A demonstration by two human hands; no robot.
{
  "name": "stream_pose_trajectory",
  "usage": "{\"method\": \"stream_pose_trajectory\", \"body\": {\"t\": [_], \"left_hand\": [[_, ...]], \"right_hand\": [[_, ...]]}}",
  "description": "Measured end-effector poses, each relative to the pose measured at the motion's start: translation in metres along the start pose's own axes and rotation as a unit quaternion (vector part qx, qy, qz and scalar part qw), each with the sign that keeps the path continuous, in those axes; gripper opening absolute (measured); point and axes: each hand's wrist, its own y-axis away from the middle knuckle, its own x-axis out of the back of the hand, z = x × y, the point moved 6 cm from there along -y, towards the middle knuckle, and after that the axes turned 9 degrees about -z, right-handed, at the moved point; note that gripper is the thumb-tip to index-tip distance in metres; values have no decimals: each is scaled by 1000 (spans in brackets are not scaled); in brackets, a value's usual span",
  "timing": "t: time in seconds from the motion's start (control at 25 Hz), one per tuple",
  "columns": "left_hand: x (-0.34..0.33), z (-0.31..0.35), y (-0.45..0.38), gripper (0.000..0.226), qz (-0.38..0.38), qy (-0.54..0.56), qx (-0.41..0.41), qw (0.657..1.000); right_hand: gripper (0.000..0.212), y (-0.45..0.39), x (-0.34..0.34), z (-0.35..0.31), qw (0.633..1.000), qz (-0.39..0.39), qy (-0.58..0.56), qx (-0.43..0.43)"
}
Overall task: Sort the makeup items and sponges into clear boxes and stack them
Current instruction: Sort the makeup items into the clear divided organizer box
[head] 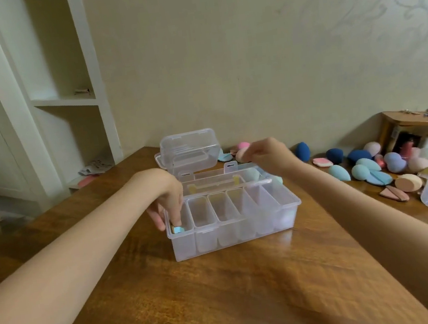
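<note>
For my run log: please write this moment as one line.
left hand: puts blue sponge in divided box | right hand: holds pink sponge

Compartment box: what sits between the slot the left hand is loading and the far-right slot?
In the head view, four narrow slots lie between them in the compartment box, apparently empty. The left hand holds a small blue sponge in the leftmost slot.
</note>
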Motion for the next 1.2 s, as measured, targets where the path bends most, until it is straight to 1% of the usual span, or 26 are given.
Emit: {"method": "stream_pose_trajectory", "body": {"t": [0.08,0.12,0.2,0.28,0.36,0.44,0.56,0.6,0.72,0.76,0.84,0.88,0.96,1.0,1.04,1.08,1.12,1.16,1.2], "left_hand": [[5,-1,-6,37,-28,-10,29,999],[6,-2,-9,37,-39,-8,39,998],[7,-1,-11,35,-48,-8,41,998],[8,1,-12,34,-41,-10,29,999],[7,4,-11,33,-33,-17,13,999],[7,3,-14,33,-32,-19,10,999],[9,2,-18,34,-39,-19,18,999],[10,1,-19,34,-40,-16,19,999],[11,0,-20,34,-46,-11,24,999],[11,-1,-20,35,-47,-11,26,999],[11,-1,-21,34,-47,-12,24,999],[11,-1,-21,33,-48,-14,22,999],[11,-1,-21,30,-52,-14,22,998],[11,0,-21,29,-52,-13,24,998],[12,0,-22,30,-50,-12,25,998],[12,2,-23,32,-46,-8,25,999],[12,3,-23,36,-39,-3,23,999],[13,4,-23,39,-31,6,18,999],[12,5,-20,41,-19,17,10,1000]], "right_hand": [[29,-14,1,44,993,-16,92,-78],[29,-20,-1,61,986,-25,131,-97],[38,-31,-6,84,983,-36,133,-119],[49,-51,-13,95,981,-62,135,-122],[54,-70,-23,97,968,-89,203,-115],[49,-85,-33,94,957,-108,252,-91],[39,-98,-42,94,952,-152,258,-65],[36,-101,-41,94,952,-148,259,-73],[17,-93,-31,97,954,-77,260,-128],[13,-88,-28,98,951,-58,272,-132],[13,-75,-17,98,952,-14,278,-127],[17,-68,-5,96,960,20,249,-124],[21,-55,25,80,980,106,141,-90],[20,-48,38,67,985,138,77,-63],[19,-39,45,51,988,150,8,-38],[17,-29,43,32,988,139,-61,-19],[12,-17,33,12,987,108,-122,-1],[4,-4,14,-8,986,68,-153,21],[4,11,-6,-28,987,33,-150,51]]}}
